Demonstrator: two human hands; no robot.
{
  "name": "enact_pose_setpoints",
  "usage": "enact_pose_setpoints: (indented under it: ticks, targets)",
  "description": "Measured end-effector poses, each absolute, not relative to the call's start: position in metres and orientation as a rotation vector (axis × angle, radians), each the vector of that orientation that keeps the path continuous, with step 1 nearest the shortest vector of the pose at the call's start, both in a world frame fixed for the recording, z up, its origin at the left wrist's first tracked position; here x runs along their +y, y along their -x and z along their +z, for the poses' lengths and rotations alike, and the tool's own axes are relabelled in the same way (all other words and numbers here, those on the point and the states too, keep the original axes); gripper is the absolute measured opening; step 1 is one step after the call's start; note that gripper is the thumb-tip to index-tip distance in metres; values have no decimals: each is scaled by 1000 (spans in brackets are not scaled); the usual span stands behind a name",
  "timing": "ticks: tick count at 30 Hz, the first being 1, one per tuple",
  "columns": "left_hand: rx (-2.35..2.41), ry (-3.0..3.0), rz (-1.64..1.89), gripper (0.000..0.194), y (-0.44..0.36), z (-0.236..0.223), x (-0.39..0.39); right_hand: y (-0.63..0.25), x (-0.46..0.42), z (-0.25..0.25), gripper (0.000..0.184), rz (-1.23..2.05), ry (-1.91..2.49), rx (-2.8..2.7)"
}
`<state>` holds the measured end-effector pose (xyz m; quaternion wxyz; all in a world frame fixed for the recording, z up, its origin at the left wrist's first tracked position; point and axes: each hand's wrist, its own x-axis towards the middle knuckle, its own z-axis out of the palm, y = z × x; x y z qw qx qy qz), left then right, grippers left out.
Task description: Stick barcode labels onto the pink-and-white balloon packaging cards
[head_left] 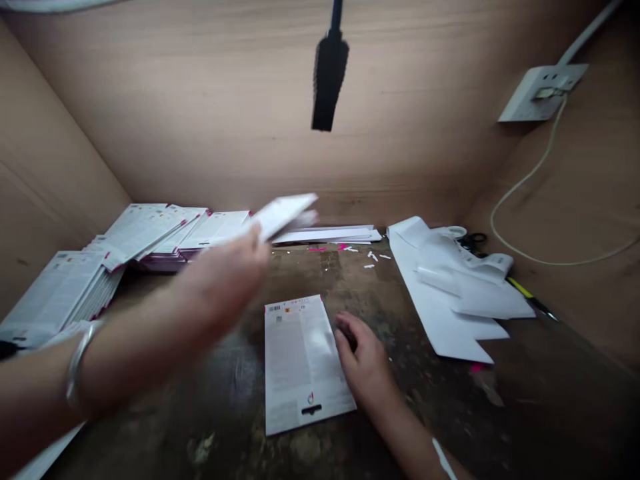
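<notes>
Raised over the middle of the bench, my left hand (237, 263) is closed on a white packet (286, 212). Motion smears both, so the packet's print cannot be read. Below lies a flat white printed packet (300, 363), with a barcode near its far edge and a dark hang slot at its near end. My right hand (365, 360) rests at this packet's right edge, its fingers loosely curved and a gap between thumb and forefinger. I see nothing held in it.
Stacks of similar packets (150, 230) fill the left back. White strips (330, 234) and paper scraps (373, 256) lie along the back. Crumpled white sheets (445, 300), black-handled scissors (475, 240) and a yellow-black tool (530, 297) are at right. A black plug-like object (330, 80) hangs overhead.
</notes>
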<state>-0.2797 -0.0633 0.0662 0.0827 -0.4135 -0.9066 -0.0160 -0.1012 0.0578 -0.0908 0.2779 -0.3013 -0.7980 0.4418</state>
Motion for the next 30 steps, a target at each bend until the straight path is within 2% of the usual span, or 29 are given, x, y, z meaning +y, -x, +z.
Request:
enact_pose_setpoints:
  ticks: [4,7,11,14,16,18,20,22,25,27,30]
  targets:
    - [-2517,2025,186,55,192,-5,-97,100,67,-85,34,1364,905,-2112]
    - [-2423,2096,159,53,165,-45,-100,99,66,-89,33,1449,938,-2054]
    - [-2516,2013,-99,63,157,-51,-94,101,68,-94,36,1578,957,-1937]
    - [-2653,2002,-489,79,171,-41,-95,102,75,-93,37,1679,974,-1868]
    - [-2781,1801,-879,83,197,-39,-98,102,80,-91,38,1747,983,-1851]
    - [-2945,1317,-1199,81,230,-42,-102,101,82,-91,39,1792,975,-1867]
    - [-3105,824,-1339,84,258,-52,-106,102,82,-91,38,1784,953,-1916]
    - [-3191,648,-1435,85,273,-62,-107,103,77,-92,35,1720,916,-1981]
    - [-3168,741,-1626,75,268,-70,-103,104,67,-92,33,1580,867,-2062]
    - [-3128,799,-1759,61,258,-70,-96,103,60,-91,33,1521,847,-2088]
    - [-3105,831,-1907,43,246,-69,-87,101,55,-91,33,1558,789,-2072]
